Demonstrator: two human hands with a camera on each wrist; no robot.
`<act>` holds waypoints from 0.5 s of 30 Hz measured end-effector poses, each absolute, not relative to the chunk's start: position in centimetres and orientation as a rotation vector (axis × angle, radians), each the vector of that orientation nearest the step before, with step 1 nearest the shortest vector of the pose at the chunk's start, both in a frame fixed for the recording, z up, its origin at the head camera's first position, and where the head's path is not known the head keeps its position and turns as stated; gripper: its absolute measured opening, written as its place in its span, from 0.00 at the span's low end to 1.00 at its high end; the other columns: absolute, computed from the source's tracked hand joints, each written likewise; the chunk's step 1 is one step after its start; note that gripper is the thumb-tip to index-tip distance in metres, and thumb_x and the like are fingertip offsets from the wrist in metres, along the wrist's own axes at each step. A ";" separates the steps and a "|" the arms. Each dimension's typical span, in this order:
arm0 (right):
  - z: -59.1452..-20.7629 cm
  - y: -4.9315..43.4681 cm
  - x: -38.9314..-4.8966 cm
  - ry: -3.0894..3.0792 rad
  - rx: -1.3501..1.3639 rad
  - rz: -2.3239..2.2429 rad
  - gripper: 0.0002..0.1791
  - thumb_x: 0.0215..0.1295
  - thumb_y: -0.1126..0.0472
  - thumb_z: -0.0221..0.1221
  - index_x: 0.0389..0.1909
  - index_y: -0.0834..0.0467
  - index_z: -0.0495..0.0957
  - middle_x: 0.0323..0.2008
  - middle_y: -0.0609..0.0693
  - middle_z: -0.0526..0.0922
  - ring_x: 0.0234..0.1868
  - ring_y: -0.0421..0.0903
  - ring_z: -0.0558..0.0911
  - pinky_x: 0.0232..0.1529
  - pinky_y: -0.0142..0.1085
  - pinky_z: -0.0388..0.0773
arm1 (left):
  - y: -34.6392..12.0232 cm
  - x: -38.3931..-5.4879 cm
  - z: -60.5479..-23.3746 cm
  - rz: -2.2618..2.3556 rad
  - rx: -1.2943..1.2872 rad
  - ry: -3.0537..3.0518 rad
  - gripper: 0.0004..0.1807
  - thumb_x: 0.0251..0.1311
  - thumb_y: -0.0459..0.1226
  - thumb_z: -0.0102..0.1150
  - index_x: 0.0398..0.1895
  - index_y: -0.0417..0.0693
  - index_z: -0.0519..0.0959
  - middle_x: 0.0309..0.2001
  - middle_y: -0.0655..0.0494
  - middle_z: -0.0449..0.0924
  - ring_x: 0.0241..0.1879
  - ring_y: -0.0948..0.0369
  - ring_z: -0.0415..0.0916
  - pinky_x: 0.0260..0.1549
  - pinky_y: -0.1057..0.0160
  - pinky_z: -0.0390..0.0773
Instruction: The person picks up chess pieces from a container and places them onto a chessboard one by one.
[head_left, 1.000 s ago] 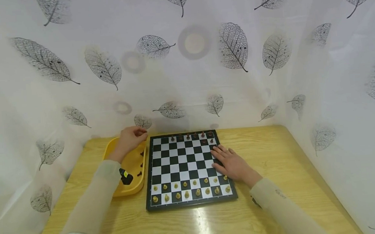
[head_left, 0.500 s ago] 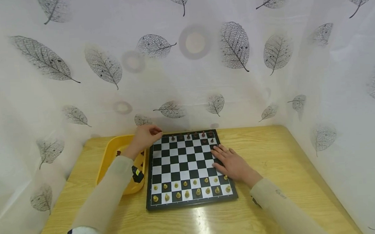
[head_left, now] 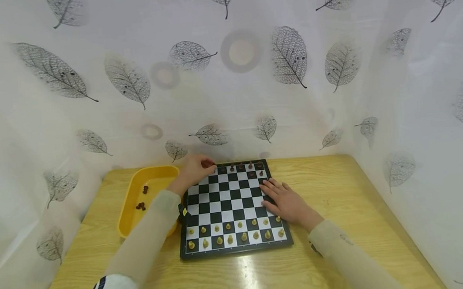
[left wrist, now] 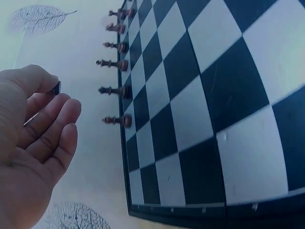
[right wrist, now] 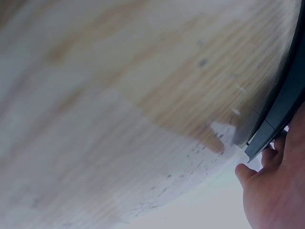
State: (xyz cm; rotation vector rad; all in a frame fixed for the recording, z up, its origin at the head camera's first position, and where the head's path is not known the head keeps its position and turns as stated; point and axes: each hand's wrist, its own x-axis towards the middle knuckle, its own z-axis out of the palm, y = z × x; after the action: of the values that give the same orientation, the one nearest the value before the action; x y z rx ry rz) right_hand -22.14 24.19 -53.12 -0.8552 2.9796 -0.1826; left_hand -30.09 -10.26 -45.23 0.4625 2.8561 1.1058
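My left hand [head_left: 193,170] hangs over the far left part of the chessboard [head_left: 237,203]. In the left wrist view its thumb and forefinger pinch a dark chess piece [left wrist: 57,88], of which only the base shows, so I cannot tell its kind. Dark brown chessmen [left wrist: 113,63] line the board's far edge beside this hand, a few squares away. My right hand [head_left: 288,203] rests on the board's right edge, fingers stretched out and spread. Two dark pawns [head_left: 261,173] stand just beyond its fingertips. Two rows of cream-coloured chessmen [head_left: 230,239] stand along the near side.
A yellow tray [head_left: 128,199] stands left of the board, holding several dark chess pieces [head_left: 141,206]; the left forearm crosses over its right side. Bare wooden table [head_left: 338,191] lies to the right. A leaf-patterned curtain [head_left: 220,96] hangs behind and at both sides.
My left hand has moved right from above the tray to over the board's far left, pinching the piece. More of the tray now shows. The right hand has stayed in place.
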 end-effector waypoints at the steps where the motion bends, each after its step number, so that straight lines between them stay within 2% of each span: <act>1: -53.1 24.2 -22.1 2.981 -0.857 -0.182 0.39 0.82 0.35 0.41 0.83 0.53 0.59 0.83 0.54 0.59 0.84 0.59 0.55 0.80 0.61 0.58 | -10.0 -30.1 -45.2 1.113 0.469 2.844 0.14 0.70 0.42 0.65 0.52 0.44 0.87 0.46 0.48 0.88 0.43 0.54 0.82 0.45 0.56 0.85; 4: -53.1 24.2 -22.2 2.982 -0.858 -0.188 0.39 0.82 0.35 0.42 0.83 0.54 0.59 0.83 0.55 0.59 0.84 0.59 0.55 0.80 0.62 0.57 | -9.3 -30.0 -45.3 1.133 0.498 2.814 0.13 0.70 0.41 0.66 0.51 0.44 0.87 0.46 0.48 0.88 0.44 0.54 0.82 0.46 0.56 0.84; 10: -53.1 24.2 -22.2 2.970 -0.849 -0.208 0.39 0.82 0.35 0.42 0.83 0.54 0.58 0.83 0.55 0.59 0.85 0.59 0.55 0.80 0.62 0.56 | -8.0 -30.1 -46.1 1.138 0.585 2.782 0.11 0.70 0.39 0.66 0.49 0.43 0.88 0.43 0.49 0.89 0.40 0.56 0.83 0.40 0.59 0.85; 15: -53.0 24.1 -22.2 2.962 -0.831 -0.185 0.39 0.82 0.34 0.40 0.84 0.53 0.57 0.84 0.54 0.58 0.85 0.58 0.54 0.81 0.61 0.56 | -7.0 -30.5 -46.7 1.167 0.613 2.757 0.12 0.69 0.37 0.66 0.50 0.40 0.88 0.43 0.47 0.89 0.39 0.55 0.84 0.40 0.58 0.85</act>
State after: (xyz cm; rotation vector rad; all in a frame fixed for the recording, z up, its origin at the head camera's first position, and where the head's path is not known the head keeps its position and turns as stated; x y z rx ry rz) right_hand -22.20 24.09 -53.01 -0.8310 2.9619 -0.1846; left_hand -30.48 -7.03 -46.75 0.6131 2.7566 1.1670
